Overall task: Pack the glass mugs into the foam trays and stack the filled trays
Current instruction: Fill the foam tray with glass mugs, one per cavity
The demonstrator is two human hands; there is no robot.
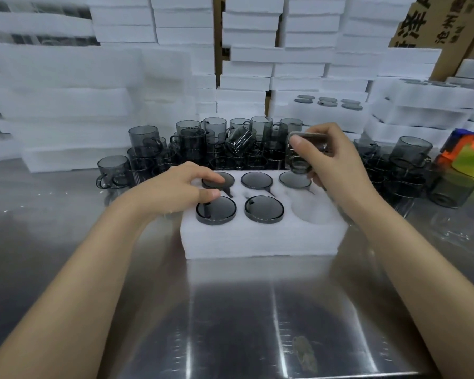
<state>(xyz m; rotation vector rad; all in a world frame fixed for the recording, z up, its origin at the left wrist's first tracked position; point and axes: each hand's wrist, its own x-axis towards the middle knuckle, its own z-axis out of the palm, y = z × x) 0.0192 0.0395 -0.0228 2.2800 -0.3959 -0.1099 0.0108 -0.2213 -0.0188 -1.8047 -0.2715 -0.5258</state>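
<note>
A white foam tray (257,242) lies at the centre of the frame on a shiny steel counter (230,310). It has six round holes in two rows of three. Five of them hold packed mugs (263,209) of dark smoked glass, set upside down so that their flat bases face up. The empty hole (311,210) is the lower right one. The left hand (173,190) rests on the tray's upper left corner with bent fingers. It grasps nothing: the forefinger lies on the base of the upper left mug and the thumb presses the foam just beside the lower left one. The right hand (337,157) grips a mug (303,157) round its body, thumb on the near side. The mug hangs tilted in the air above the tray's upper right hole. Behind the tray, loose mugs (192,143) are heaped across the middle of the frame, and more (411,157) stand to the right. Filled trays (326,116) sit stacked at the centre right, and foam stacks (66,105) wall the whole background. A printed carton (433,20) leans in the upper right corner. An orange, yellow-green and blue plastic thing (465,157) shows at the right edge.
</note>
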